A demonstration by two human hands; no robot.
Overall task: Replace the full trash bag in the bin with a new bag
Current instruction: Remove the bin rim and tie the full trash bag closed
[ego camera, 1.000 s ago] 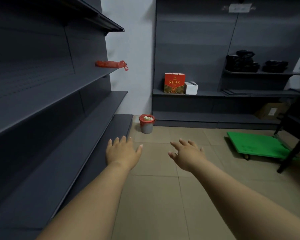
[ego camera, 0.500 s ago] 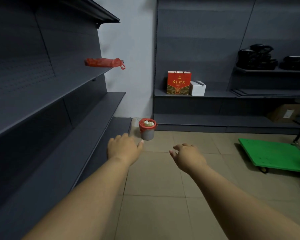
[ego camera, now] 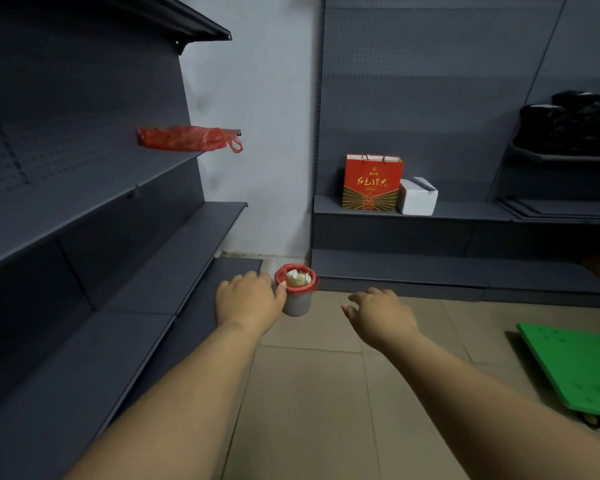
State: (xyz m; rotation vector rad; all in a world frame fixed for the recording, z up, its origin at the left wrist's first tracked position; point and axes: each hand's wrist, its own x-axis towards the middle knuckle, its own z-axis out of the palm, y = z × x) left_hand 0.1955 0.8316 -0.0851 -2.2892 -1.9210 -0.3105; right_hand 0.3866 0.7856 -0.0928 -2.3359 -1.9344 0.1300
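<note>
The bin (ego camera: pixel 297 299) stands on the tiled floor (ego camera: pixel 326 393) in the corner, between the foot of the left shelving (ego camera: pixel 84 237) and the base of the back shelving (ego camera: pixel 465 237). It is small and grey, and its red bag (ego camera: pixel 291 288) is folded over the rim and filled to the top with pale scraps of rubbish. The one view, from the head, shows it some way ahead of the person, well beyond arm's reach as far as I can judge.

Both arms are stretched out towards it. The left hand (ego camera: pixel 248 301) is seen from the back, fingers loosely together and slightly curled, holding nothing; its thumb overlaps the bin's rim in the picture, but I judge that to be line of sight, not touch. The right hand (ego camera: pixel 381 315) is just as empty, fingers bent and a little spread, palm down.

A second red bag (ego camera: pixel 187 138) lies crumpled on the end of the left middle shelf, one handle loop hanging off the edge. It looks like the replacement.

So nothing of the job is done. The full bag is in the bin, untied; the spare is untouched. Left to do: reach the bin, gather and lift out the full bag, fetch the spare, line the bin.
</note>
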